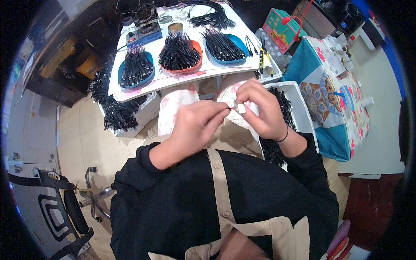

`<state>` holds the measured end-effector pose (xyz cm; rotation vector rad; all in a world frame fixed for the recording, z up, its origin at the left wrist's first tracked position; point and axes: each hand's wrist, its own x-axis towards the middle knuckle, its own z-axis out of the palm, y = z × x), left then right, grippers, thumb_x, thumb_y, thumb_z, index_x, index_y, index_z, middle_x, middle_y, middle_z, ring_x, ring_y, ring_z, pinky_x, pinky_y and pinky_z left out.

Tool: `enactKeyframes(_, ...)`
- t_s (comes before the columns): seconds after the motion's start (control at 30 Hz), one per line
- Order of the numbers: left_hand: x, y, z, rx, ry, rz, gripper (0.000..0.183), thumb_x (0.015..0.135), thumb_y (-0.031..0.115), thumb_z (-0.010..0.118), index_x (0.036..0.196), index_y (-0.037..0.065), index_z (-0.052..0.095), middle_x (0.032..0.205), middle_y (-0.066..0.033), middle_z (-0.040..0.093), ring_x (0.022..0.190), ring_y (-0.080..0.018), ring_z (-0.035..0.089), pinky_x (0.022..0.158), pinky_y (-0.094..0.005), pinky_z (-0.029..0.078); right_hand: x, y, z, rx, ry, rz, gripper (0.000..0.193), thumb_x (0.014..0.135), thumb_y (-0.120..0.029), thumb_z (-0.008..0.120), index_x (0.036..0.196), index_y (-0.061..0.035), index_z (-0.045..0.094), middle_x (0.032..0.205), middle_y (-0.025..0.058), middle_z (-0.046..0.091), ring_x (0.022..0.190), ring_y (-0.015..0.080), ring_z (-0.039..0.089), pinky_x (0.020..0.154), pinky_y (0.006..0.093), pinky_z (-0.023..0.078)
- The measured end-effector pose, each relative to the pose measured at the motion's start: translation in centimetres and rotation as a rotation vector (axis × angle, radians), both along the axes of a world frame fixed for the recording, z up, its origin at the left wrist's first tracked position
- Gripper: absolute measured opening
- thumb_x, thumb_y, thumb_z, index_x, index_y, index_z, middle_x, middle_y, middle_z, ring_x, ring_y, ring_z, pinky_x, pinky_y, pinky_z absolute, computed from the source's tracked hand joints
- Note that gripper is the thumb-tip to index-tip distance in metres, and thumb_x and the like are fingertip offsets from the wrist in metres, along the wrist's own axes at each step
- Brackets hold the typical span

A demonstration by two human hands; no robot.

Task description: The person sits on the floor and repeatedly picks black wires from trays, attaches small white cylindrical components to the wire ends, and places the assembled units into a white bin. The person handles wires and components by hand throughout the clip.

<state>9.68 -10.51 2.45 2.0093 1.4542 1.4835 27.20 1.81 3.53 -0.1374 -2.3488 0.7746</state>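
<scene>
Here, mid-frame, the left hand (193, 126) pinches a thin dark wire (228, 108) close to the right hand (265, 113), which clamps a small white piece (241, 108). Beyond, at upper centre, an orange tray (185, 70) of black cables (178, 53) rests on a white table (212, 70).

The person wore a loose black top (173, 203) with a beige front placket (220, 190) bearing round buttons (217, 166), a wide beige collar (284, 239), black sleeves (138, 173) ending on the forearms, a thin dark band (284, 134) around the right wrist, and pale trousers (177, 106) printed with pink flowers.
</scene>
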Motion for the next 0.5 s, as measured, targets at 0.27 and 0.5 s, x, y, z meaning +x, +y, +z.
enactKeyframes(0.27, -0.5, 0.4, -1.2, -0.02, 0.077, -0.005, 0.013, 0.083, 0.003, 0.064, 0.094, -0.004, 0.065, 0.07, -0.0144, 0.061, 0.062, -0.0218, 0.06, 0.055, -0.0291, 0.046, 0.2, -0.8, -2.2, -0.685, -0.088, -0.027, 0.016, 0.092, -0.013, 0.057, 0.1, 0.0007, 0.059, 0.099, 0.005, 0.059, 0.083, 0.0129, 0.056, 0.073, 0.0273, 0.045)
enactKeyframes(0.5, -0.6, 0.7, -1.3, -0.41, -0.482, -0.176, 0.017, 0.091, 0.009, 0.061, 0.097, -0.006, 0.067, 0.073, -0.0016, 0.063, 0.067, -0.0062, 0.055, 0.061, -0.0213, 0.046, -0.3, -0.9, 0.1, 0.39, 0.108, -0.142, 0.029, 0.066, -0.002, 0.071, 0.093, -0.0044, 0.059, 0.095, 0.01, 0.058, 0.087, 0.0289, 0.057, 0.075, 0.0379, 0.046)
